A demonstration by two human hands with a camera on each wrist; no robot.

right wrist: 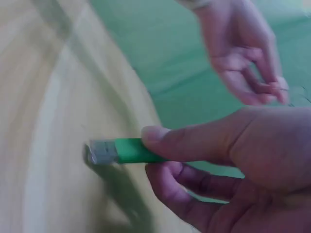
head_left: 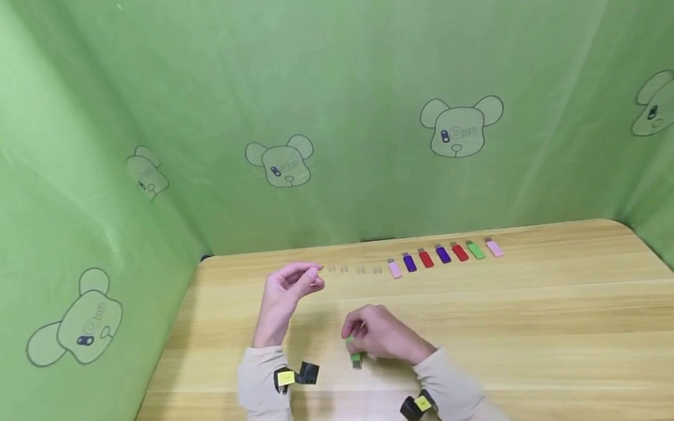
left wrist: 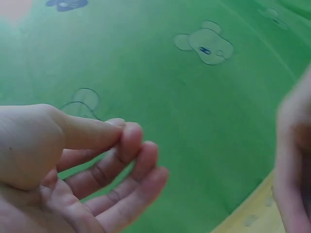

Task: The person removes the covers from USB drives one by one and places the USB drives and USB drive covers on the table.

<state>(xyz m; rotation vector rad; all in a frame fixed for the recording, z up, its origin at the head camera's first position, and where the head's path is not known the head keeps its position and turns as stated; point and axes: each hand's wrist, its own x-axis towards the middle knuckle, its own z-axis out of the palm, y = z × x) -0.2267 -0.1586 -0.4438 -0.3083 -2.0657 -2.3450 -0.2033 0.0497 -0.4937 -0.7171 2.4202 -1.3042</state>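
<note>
Green USB stick (right wrist: 133, 150) sits in the grip of the right hand (head_left: 383, 334), low over the table (head_left: 556, 325) in front of the person. The thumb lies along its top and the curled fingers (right wrist: 184, 187) press from beneath, so the hand pinches the green body while the metal plug end pokes out free beyond the thumb tip.

The left hand (head_left: 286, 292) is raised a little farther back and to the left, well apart from the stick. Its thumb tip meets the forefinger tip (left wrist: 127, 136) and the other fingers lie loosely bent; whether anything tiny is caught between thumb and finger cannot be told.

Only the head view shows the row of capped sticks (head_left: 442, 255) along the far table edge, pink, purple, red, purple, red, green, pink, with a few small clear caps (head_left: 353, 270) to their left. Only the right wrist view shows the bare plug clearly; in the head view the held stick is a small green spot under the knuckles.
</note>
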